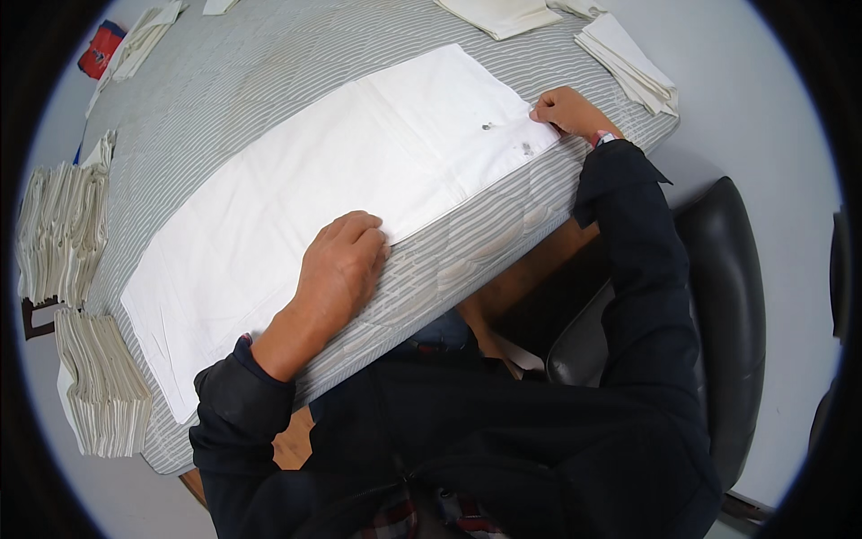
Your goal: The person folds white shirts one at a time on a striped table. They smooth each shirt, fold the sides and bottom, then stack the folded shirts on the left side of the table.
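A long white cloth (341,171) lies flat across a grey striped padded table cover (224,72). It has small dark spots near its right end. My left hand (346,260) rests palm down on the cloth's near edge, fingers together. My right hand (566,112) pinches the cloth's right corner at the table's edge. Both arms wear dark sleeves.
Stacks of folded cream cloths (63,225) sit at the table's left edge, with another stack (103,386) lower down. More folded white cloths (633,67) lie at the far right and the far top (503,13). A red packet (101,49) is far left. A black chair (718,314) is under me.
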A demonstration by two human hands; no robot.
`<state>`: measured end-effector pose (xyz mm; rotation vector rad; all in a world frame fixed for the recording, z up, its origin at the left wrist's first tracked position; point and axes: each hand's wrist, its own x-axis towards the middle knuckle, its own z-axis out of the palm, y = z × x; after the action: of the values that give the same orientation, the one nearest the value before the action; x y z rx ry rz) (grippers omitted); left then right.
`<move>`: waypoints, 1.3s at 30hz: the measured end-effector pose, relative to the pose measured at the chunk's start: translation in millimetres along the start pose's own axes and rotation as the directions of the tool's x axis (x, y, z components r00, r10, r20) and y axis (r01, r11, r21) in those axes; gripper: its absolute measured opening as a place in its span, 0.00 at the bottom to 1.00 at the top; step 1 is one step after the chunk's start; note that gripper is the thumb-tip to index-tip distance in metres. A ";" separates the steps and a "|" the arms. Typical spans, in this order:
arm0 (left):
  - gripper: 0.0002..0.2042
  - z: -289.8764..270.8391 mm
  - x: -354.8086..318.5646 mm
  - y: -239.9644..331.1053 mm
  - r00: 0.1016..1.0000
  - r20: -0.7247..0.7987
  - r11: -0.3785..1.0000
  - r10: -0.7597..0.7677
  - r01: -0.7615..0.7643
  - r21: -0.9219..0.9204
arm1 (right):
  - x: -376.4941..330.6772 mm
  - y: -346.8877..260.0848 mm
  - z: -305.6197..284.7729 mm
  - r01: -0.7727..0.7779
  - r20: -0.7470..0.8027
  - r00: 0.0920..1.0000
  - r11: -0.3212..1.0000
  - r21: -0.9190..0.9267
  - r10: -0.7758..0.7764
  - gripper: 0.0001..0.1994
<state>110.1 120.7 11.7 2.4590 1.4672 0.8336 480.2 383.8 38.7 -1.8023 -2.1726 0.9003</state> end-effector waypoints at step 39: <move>0.42 -83.3 -65.1 -66.1 0.897 0.197 0.894 -0.395 0.326 0.308 | -10.7 19.5 -3.6 -0.024 -0.269 0.953 0.848 -0.529 -0.140 0.18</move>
<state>-8.7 86.9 29.6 2.2348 1.9551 0.2469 500.8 376.6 33.4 -1.9106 -2.3967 -0.0196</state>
